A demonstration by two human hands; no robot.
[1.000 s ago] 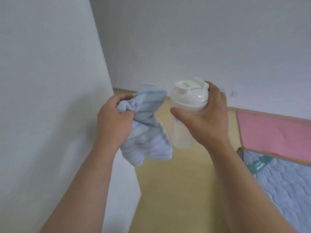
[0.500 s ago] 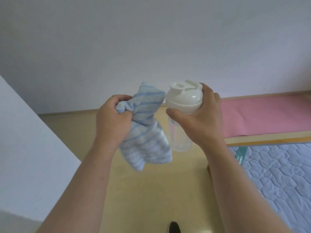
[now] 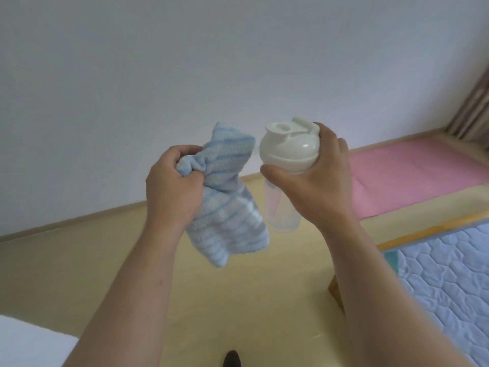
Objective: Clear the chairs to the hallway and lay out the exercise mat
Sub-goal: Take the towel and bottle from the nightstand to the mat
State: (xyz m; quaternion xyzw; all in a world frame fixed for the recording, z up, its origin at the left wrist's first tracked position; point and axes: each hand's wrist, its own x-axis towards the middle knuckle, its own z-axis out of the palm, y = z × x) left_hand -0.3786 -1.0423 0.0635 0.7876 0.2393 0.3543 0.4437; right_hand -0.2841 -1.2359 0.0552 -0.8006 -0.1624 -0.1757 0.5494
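A pink exercise mat lies flat on the floor along the far wall at the right. My left hand grips a bunched blue striped towel that hangs down from my fist. My right hand holds a clear shaker bottle by its white lid, fingers curled round the lid. Both hands are raised in front of me, side by side. No chair is in view.
A bed with a pale blue quilted cover and a wooden frame fills the lower right. A white wall runs across the back, a curtain hangs at the far right. A white surface sits at the lower left. Yellow floor lies ahead.
The view has swung to the right: the white wall panel at the left has slid out, and more of the pink mat and bed show. Both hands keep their holds.
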